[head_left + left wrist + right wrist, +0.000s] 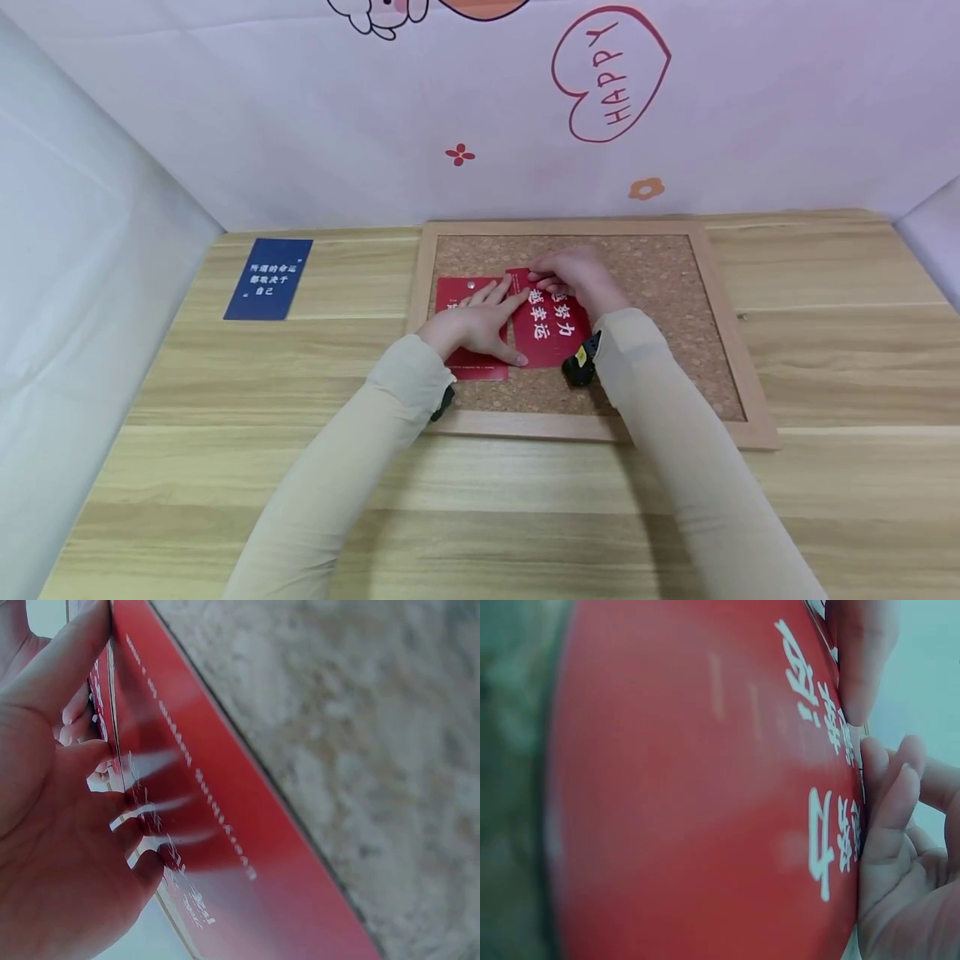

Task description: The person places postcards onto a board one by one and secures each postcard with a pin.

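Observation:
A framed cork board [675, 317] lies on the wooden table. Two red cards sit on it side by side. The left red card [457, 292] has a silver pin [471, 284] near its top. My left hand [480, 321] lies flat across both cards, fingers straight and pressing; the left wrist view shows these fingers [82, 761] against the glossy red surface [225, 825]. The right red card [551, 325] carries white Chinese characters [829, 840]. My right hand [573, 279] curls its fingers round that card's top edge, thumb [859, 660] on its face.
A dark blue card [268, 279] with white writing lies on the table left of the board. A white backdrop [480, 108] with a "HAPPY" heart stands behind, and white panels close off both sides. Bare wooden tabletop [480, 500] stretches toward me.

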Available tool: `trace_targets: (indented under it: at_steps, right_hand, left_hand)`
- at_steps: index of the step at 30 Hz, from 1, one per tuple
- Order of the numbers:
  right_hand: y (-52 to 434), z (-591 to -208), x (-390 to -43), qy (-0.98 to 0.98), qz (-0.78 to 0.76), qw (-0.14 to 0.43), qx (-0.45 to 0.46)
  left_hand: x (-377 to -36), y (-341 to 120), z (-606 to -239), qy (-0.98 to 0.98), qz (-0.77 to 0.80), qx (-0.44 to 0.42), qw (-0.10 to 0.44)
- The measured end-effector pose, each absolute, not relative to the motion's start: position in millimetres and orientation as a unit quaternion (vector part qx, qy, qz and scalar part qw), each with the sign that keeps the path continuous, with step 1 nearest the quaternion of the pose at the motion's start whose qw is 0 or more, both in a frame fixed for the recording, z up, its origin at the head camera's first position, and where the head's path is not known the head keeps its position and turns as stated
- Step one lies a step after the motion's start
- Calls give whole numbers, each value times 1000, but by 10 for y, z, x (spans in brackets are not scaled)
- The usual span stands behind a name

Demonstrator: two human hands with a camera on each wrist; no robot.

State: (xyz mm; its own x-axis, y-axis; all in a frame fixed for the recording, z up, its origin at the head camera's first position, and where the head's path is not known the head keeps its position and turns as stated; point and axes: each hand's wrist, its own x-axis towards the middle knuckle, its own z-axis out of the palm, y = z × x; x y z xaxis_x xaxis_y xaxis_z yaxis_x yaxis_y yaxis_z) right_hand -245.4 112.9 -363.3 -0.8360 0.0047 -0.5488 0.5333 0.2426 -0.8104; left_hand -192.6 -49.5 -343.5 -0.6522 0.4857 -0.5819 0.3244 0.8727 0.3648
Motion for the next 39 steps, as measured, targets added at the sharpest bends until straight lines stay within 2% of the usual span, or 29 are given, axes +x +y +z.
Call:
trace_targets:
  at_steps: [16, 30, 39]
  right_hand:
    - [1153, -3628, -2457, 758, -588, 239, 150]
    - [1124, -3625, -2470, 745, -598, 229, 185]
    - [1136, -3631, -2463, 744, -603, 231, 175]
  left_hand:
    - [-1923, -499, -3445, 902, 123, 218, 353]
    - [-1931, -495, -3458, 901, 128, 219, 353]
    - [-1932, -490, -3461, 902, 123, 218, 352]
